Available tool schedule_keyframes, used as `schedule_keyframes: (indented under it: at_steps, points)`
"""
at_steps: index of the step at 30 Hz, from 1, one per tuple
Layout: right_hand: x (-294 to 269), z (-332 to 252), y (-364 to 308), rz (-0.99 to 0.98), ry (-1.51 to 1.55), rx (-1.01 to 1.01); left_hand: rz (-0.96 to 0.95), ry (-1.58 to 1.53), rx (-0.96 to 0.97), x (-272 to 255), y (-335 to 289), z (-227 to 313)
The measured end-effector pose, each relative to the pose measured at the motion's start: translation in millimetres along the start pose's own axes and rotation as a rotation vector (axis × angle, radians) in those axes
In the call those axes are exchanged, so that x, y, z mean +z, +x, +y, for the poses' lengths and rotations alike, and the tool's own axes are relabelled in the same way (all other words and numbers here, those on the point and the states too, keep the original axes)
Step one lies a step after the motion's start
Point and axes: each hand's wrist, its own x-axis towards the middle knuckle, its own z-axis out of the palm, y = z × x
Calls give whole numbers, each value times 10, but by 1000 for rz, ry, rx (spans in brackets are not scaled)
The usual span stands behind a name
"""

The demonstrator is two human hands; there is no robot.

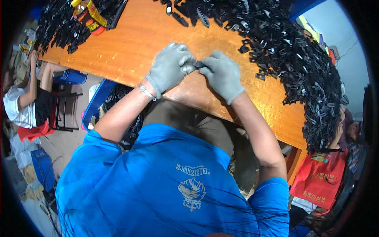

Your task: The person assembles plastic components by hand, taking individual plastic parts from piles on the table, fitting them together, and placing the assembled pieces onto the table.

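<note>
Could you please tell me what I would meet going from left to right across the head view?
Seated co-worker in a white top, yellow-capped bottle, gloved left hand, small black part, gloved right hand, red bag.

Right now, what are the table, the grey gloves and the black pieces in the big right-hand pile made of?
Table: looks like wood or wood-look board, with a glossy finish; it shows faint grain and bright glare.
Grey gloves: probably soft fabric, dull, perhaps coated; they crease and bend.
Black pieces: likely hard plastic, partly shiny, with crisp edges; some glint, so metal parts are possible.
</note>
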Motion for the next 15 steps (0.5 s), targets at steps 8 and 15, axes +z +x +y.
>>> schedule_keyframes:
  at_steps: [8,15]
  points:
    - [-62,43,68,17,-19,-104,-268,40,-113,-759,-295,-205]
    - [-596,1045,51,338,-520,-3,-291,-171,-340,-1526,-401,-539]
